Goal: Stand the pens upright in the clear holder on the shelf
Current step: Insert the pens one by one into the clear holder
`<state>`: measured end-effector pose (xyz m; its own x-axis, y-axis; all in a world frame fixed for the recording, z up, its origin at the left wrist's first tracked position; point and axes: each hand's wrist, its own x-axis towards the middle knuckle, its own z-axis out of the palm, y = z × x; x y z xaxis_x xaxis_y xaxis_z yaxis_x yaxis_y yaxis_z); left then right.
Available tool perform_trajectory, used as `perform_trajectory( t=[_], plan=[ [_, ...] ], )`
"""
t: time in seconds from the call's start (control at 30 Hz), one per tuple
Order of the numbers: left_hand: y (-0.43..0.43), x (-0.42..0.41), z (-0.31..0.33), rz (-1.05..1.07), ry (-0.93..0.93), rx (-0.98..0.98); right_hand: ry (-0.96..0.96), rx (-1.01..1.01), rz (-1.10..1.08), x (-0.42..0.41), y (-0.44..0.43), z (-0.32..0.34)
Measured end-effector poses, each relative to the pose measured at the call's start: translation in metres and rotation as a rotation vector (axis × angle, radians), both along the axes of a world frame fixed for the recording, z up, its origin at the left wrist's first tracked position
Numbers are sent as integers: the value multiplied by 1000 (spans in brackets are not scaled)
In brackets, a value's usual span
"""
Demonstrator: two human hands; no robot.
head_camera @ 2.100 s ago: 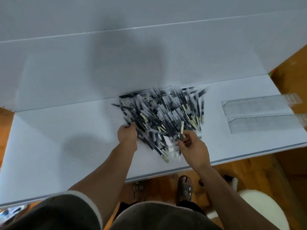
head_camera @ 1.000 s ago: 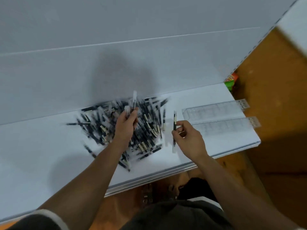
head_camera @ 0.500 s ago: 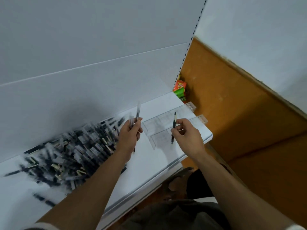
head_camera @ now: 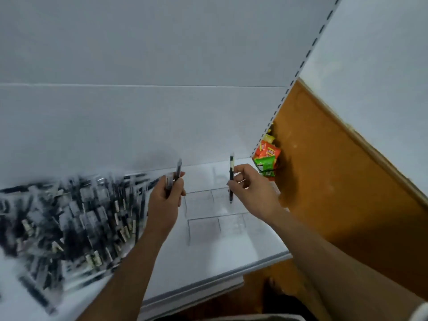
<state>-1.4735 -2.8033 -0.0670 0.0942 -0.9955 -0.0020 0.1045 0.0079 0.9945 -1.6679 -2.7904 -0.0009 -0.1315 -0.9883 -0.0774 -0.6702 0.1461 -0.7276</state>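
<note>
Insertion is in hand, I judge. Over the smooth white shelf (head_camera: pixel 231 253) the left hand (head_camera: pixel 165 202) grips slim pens (head_camera: pixel 178 169); the right hand (head_camera: pixel 251 193) pinches one black pen (head_camera: pixel 231 181) upright, tip above the clear holder (head_camera: pixel 203 207), thin-walled, rectangular, compartmented. Next: lower it straight into a cell. The blurred pen pile (head_camera: pixel 69 216) lies left; glossy snack packets (head_camera: pixel 266 161) beyond.
</note>
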Motion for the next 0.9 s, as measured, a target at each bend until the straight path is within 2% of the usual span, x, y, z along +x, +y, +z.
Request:
perform_trajectory(
  t=[0.23, 0.43, 0.63, 0.9],
  plan=[
    [-24, -21, -31, 341, 57, -198, -202, -97, 425, -20, -73, -48],
    [-30, -17, -68, 383, 93, -426, -355, -246, 628, -14, -94, -66],
    [-20, -20, -94, 344, 140, -613, -375, -393, 622, -17, -82, -75],
    [-14, -20, -100, 349, 180, -569, -248, -365, 592, 11, -73, -86]
  ],
)
